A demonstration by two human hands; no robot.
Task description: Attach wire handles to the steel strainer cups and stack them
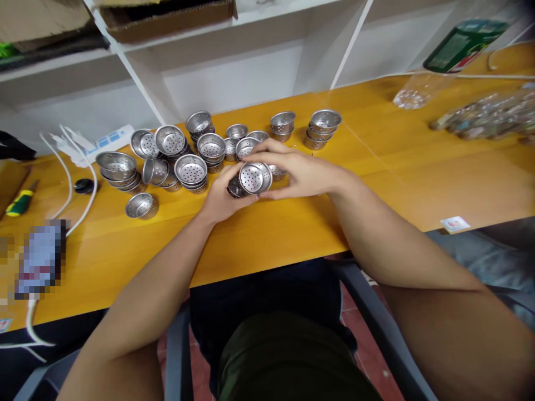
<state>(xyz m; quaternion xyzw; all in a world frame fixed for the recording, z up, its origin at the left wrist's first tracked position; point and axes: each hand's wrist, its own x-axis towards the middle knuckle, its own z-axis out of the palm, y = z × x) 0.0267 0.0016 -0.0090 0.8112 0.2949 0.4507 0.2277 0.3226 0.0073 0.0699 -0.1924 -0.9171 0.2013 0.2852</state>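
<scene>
Over the near middle of the table, my right hand (295,170) is curved round a small perforated metal cup (256,178), thumb below and fingers above. Its holed bottom shows through the open mouth, which tilts toward me. My left hand (221,197) is closed round a darker perforated cup (236,188) just left of it, its thumb reaching under the brighter one. Whether the two cups touch or nest cannot be made out. Behind my hands stand several stacks of the same cups (191,170), and a single cup (142,206) sits apart at the left.
A power strip (111,142) with white cables, a black cap (84,185), a screwdriver (20,201) and a blurred-out device (40,259) lie left. Stacked cups (324,128) stand at the back. At right are a plastic bottle (455,53) and clear bags (489,117). White shelving (234,72) borders the table.
</scene>
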